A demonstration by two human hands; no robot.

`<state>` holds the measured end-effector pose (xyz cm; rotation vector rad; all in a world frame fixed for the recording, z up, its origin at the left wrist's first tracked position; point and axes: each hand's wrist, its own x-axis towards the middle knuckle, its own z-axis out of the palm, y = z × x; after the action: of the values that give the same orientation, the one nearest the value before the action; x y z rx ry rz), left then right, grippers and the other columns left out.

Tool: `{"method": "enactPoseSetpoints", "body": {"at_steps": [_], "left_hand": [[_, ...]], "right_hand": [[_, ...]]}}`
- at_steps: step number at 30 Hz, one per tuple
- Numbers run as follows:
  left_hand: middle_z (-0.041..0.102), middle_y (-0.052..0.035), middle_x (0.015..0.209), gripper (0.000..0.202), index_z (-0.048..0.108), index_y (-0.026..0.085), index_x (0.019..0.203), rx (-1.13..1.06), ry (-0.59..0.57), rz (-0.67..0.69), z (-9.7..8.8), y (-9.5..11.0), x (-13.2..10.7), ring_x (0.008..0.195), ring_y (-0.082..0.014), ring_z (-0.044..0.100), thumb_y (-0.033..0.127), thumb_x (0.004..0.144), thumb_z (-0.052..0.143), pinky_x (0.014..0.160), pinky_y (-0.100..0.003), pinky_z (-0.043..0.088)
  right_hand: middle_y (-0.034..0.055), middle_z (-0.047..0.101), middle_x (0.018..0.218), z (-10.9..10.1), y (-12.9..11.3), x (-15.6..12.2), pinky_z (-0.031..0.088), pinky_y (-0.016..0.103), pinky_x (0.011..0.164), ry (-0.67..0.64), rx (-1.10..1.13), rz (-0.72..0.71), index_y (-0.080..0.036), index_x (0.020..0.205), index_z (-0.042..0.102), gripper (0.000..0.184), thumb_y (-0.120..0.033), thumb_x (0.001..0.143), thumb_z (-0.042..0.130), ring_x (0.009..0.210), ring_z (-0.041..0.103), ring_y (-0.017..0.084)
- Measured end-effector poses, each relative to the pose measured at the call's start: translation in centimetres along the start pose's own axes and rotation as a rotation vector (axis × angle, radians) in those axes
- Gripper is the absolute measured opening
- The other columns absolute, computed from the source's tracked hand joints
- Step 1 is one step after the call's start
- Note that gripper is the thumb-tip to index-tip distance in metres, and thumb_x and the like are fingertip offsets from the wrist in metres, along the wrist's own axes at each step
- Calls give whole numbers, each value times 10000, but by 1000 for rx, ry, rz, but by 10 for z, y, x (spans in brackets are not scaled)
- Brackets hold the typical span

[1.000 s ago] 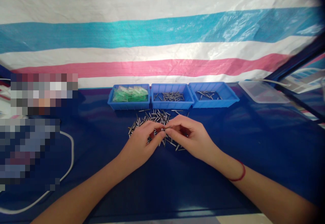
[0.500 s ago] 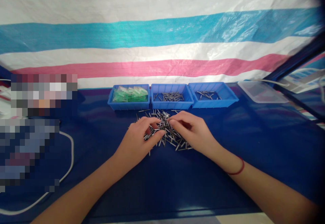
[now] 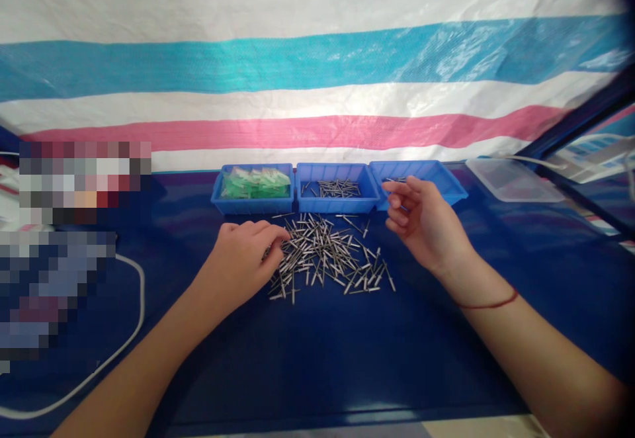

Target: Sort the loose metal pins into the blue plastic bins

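A heap of small metal pins (image 3: pixel 327 256) lies on the dark blue table (image 3: pixel 322 358). My left hand (image 3: pixel 241 262) rests at the heap's left edge, its fingers curled together with the tips down among the pins. What they pinch is hidden. My right hand (image 3: pixel 424 223) is raised over the near left corner of the right blue tray (image 3: pixel 449 190), palm turned left, fingers loosely bent and apart, nothing visible in them. Behind the heap stand the middle blue tray (image 3: pixel 332 208) with several pins and the left blue tray (image 3: pixel 218 198) with green and white plastic pieces.
A clear plastic container (image 3: pixel 510 180) sits at the back right. A white cable (image 3: pixel 136 312) curves across the table on the left, beside a blurred-out area. A striped tarpaulin (image 3: pixel 317 67) closes off the back, and a dark frame bar (image 3: pixel 580 117) slants at the right.
My hands, joined over the heap a second ago, have parted. The right hand rose up and right to the right tray; the left slid to the heap's left edge.
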<state>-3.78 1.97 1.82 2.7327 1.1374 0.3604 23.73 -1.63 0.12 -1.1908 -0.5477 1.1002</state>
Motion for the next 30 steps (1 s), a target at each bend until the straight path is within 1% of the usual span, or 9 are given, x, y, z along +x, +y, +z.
{"method": "enactPoseSetpoints", "body": {"at_steps": [2,4,8,12,16,21,23,25,30], "left_hand": [[701,-16,955,219,652,221,957,24,-61,-3,-2,-3,-2,847,-182,621,206,862,455,752,-327,337],[690,-8,937,176,648,222,926,22,-118,-8,-1,-4,-3,852,-185,622,249,854,490,756,-328,329],[671,-3,867,194,640,211,878,26,-183,1,6,-1,-4,817,-182,624,376,862,539,726,-310,320],[679,-11,846,202,637,199,876,54,-181,32,12,1,-3,769,-158,625,326,914,484,706,-298,320],[688,-28,847,230,641,184,870,73,-172,40,10,1,-1,759,-158,635,289,935,447,716,-301,347],[693,-34,935,220,633,186,939,-108,-103,14,7,3,2,836,-171,641,276,944,433,738,-281,418],[694,-27,955,194,622,193,983,-221,-57,-17,8,7,2,859,-171,640,277,936,454,757,-275,441],[693,-17,958,184,609,203,1029,-329,-23,-49,8,11,1,851,-162,638,277,928,473,757,-264,456],[677,13,884,160,608,205,998,-521,35,-84,10,24,-1,763,-128,615,282,923,490,719,-234,462]], "right_hand": [[-44,444,613,4,3,-6,238,208,368,-50,-38,-16,-180,774,677,235,-402,762,598,427,306,47],[-39,453,616,8,7,-12,234,209,388,-103,-107,-44,-175,754,682,225,-384,776,603,441,315,48],[-23,494,611,15,15,-22,254,221,422,-205,-367,-133,-174,744,697,235,-377,805,596,481,370,69],[-3,567,617,22,18,-32,341,234,494,-341,-629,-251,-177,722,702,232,-345,823,579,552,465,107],[11,604,665,26,21,-39,380,250,544,-427,-766,-338,-181,714,676,242,-324,855,541,608,503,131],[14,602,699,27,31,-44,388,260,555,-493,-917,-432,-185,809,669,169,-295,857,550,597,502,127],[5,588,694,28,34,-45,383,257,537,-521,-943,-446,-192,890,674,149,-296,842,579,571,488,118],[0,580,689,29,36,-48,379,252,518,-534,-918,-420,-199,936,672,175,-321,831,603,553,478,113],[4,594,702,32,38,-55,386,257,522,-494,-709,-328,-199,911,671,213,-389,826,620,560,480,112]]}}
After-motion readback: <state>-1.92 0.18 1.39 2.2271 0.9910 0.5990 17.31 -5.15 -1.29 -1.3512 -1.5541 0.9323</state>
